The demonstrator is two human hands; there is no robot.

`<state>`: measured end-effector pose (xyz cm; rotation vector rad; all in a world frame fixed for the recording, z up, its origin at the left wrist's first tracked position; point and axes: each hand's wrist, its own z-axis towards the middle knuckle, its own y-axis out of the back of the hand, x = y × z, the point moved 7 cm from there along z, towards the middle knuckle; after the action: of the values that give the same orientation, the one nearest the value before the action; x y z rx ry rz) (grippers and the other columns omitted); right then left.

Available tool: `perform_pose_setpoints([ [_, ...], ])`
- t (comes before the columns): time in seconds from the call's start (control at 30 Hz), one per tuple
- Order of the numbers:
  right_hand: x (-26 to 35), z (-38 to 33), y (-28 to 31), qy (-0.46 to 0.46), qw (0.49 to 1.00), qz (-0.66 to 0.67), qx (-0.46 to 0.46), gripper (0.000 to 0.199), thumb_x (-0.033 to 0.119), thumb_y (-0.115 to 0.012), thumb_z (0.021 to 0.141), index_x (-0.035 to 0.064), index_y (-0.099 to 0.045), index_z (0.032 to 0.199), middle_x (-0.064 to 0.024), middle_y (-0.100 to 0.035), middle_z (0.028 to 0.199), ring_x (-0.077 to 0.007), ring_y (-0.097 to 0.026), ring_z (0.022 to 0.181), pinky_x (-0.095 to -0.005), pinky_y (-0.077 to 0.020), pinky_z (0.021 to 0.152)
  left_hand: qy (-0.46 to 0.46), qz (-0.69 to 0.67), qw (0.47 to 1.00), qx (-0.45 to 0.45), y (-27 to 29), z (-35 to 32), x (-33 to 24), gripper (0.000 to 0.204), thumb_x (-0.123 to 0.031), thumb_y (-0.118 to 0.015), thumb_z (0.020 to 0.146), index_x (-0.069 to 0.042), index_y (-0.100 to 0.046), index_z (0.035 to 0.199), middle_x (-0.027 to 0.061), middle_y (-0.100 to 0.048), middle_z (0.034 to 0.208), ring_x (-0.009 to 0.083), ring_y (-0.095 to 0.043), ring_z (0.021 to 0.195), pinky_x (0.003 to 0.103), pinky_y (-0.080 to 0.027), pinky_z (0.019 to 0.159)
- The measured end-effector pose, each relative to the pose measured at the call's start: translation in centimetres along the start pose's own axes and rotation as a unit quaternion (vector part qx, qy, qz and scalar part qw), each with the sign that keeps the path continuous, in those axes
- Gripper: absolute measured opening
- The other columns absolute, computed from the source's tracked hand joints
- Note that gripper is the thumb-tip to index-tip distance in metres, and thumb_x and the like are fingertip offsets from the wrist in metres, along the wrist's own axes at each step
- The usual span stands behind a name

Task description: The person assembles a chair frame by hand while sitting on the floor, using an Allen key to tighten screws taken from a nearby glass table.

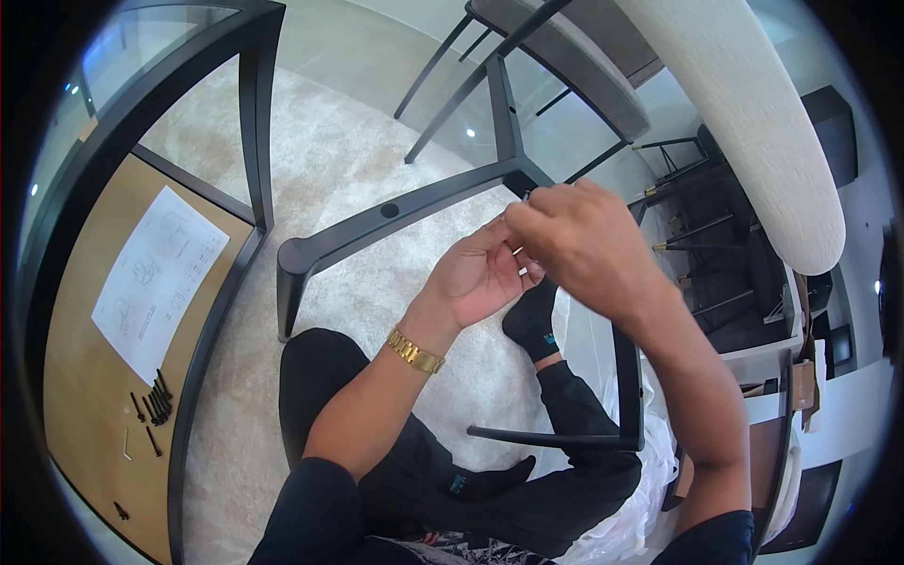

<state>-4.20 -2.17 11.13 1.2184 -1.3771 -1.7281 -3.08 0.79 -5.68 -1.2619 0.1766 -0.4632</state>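
Note:
A black chair-like frame [433, 195] stands in front of me, with a round dark hole in its left rail. Both my hands meet close to the joint at its far corner. My left hand [478, 282] is turned palm up, thumb and fingertips drawn together beside the right fingers. Above it, my right hand [582, 240] is curled closed near the corner. Whatever the fingers pinch is too small or hidden to make out. A gold-coloured band [414, 349] circles my left wrist.
At left, a dark-framed tan panel [80, 395] carries a printed sheet [160, 282], several black bolts [160, 400] and a hex key [127, 443]. A cream padded piece [753, 122] looms upper right. Grey chairs [565, 56] stand beyond the pale rug [330, 122]; clear plastic [621, 518] lies lower right.

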Motion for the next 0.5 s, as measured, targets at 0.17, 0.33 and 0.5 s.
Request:
perform_pose_setpoints([
  [0.17, -0.6, -1.5, -2.4, -0.153, 0.987, 0.03, -0.033, 0.012, 0.016, -0.069, 0.087, 0.0076, -0.06, 0.086, -0.0091, -0.064, 0.069, -0.0353, -0.069, 0.074, -0.0448, -0.053, 0.07, 0.01, -0.06, 0.998, 0.006, -1.1, 0.0, 0.6, 0.027, -0.031, -0.055, 0.108, -0.008, -0.061, 0.122, 0.0043, -0.069, 0.114, 0.0167, -0.065, 0.112, 0.036, -0.051, 0.1],
  [0.33, -0.9, -2.0, -2.3, -0.269, 0.952, 0.143, -0.009, 0.014, 0.018, -0.071, 0.09, 0.0068, -0.061, 0.088, -0.0095, -0.064, 0.073, -0.0342, -0.068, 0.077, -0.0436, -0.0539, 0.074, 0.03, -0.091, 0.994, 0.045, -1.2, -0.1, 0.7, 0.029, -0.032, -0.054, 0.109, -0.007, -0.062, 0.121, 0.0051, -0.069, 0.116, 0.0176, -0.066, 0.114, 0.038, -0.051, 0.101],
  [0.5, -0.3, -1.1, 0.8, -0.14, 0.987, 0.072, 0.016, 0.016, 0.013, -0.071, 0.086, 0.0053, -0.065, 0.098, -0.0119, -0.067, 0.089, -0.0337, -0.069, 0.093, -0.0436, -0.0548, 0.075, 0.007, -0.008, 1.0, -0.011, -1.5, 0.0, 0.3, 0.029, -0.033, -0.058, 0.107, -0.007, -0.064, 0.117, 0.0054, -0.069, 0.109, 0.0196, -0.063, 0.11, 0.038, -0.049, 0.094],
])
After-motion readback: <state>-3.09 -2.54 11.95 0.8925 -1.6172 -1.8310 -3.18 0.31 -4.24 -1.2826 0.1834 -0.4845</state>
